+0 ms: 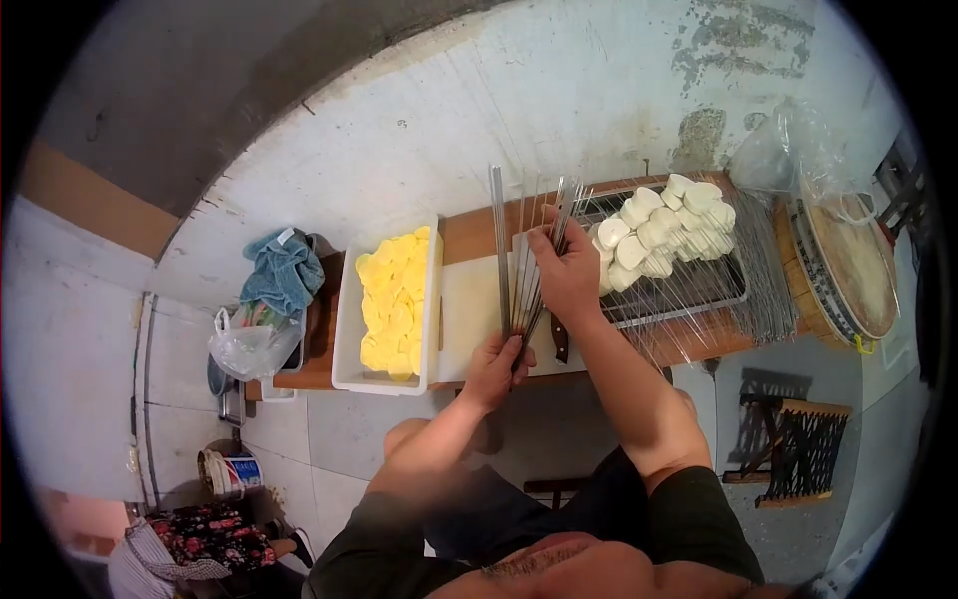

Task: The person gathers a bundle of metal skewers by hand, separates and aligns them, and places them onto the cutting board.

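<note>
Skewers, thin and metal, stand fanned out between two bare hands over the bench, in front of the stained wall. The left hand closes round their lower ends near the bench's front edge, its grip pressed firmly about the bunch. One tight cluster rises nearly straight at the left of the fan, while the others lean to the right. The right hand is higher up, its grip pinching the leaning ones near their upper part between thumb and fingers.

Beneath the skewers lies a pale cutting board, and a knife shows its dark handle just beside the right forearm. To the left, a white tub holds a heap of yellow slices. Farther left are a blue towel and a plastic bag.

To the right, a metal tray bears white slices threaded on skewers, with a pile of spare skewers beside it. Past that pile stands a round wooden block. A folding stool sits on the floor at right.
</note>
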